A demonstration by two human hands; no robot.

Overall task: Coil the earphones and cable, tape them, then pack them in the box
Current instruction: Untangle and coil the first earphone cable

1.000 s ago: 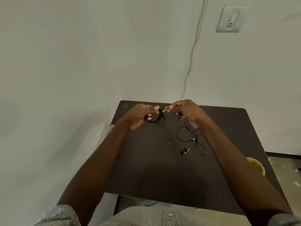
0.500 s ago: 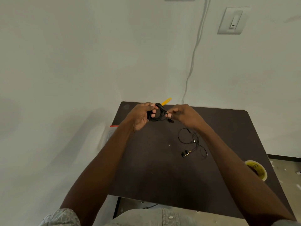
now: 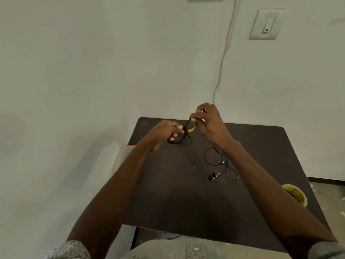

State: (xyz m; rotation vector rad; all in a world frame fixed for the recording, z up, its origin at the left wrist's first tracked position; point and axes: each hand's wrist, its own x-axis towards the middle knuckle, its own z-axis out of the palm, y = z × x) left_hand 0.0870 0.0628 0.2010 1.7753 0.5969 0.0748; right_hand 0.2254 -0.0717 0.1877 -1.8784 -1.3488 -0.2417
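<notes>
The left hand (image 3: 164,132) is gripping the coiled cable (image 3: 180,141) while the right hand (image 3: 207,120) is pinching the yellow tape (image 3: 192,128), which is risking to stick on itself and let the coil loosen.

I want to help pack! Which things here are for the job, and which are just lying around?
For the job:
- coiled cable, gripped by the left hand
- yellow tape, pinched by the right hand
- earphones, loose on the table
- tape roll at the table's right edge
- box, partly hidden beside the table

Just there:
- wall switch
- wall wire
</notes>
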